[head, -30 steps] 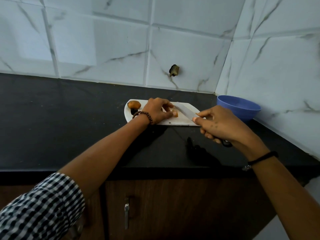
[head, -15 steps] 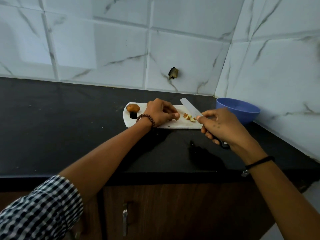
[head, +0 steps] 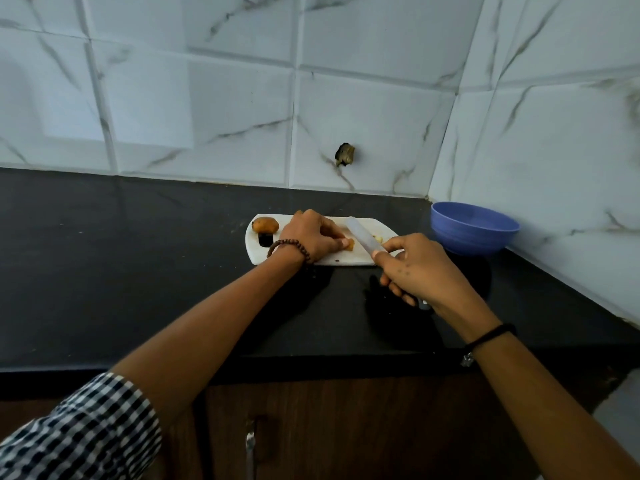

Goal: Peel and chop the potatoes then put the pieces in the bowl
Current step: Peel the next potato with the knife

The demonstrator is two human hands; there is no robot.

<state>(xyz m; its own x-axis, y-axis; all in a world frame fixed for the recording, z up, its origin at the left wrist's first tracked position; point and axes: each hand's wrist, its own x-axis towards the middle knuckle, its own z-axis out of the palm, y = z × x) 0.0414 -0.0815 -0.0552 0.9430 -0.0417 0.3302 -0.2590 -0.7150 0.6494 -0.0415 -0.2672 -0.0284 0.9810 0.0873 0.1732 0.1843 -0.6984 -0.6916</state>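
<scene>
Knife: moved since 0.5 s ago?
Yes. The knife shifted left along the cutting board toward the potato piece that the left hand holds.

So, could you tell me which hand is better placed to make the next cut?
The right hand: it holds the knife, blade beside the potato piece. The left hand holds that piece on the cutting board.

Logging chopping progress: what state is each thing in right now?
Brown whole potato: uncut, lying at the white cutting board's left end.
Pale potato piece: held on the board by the left hand.
Pale-bladed knife: gripped by the right hand, blade beside the piece.
Small cut bits: loose on the board, beyond the blade.
Blue round bowl: upright on the counter, no pieces visible inside.
</scene>
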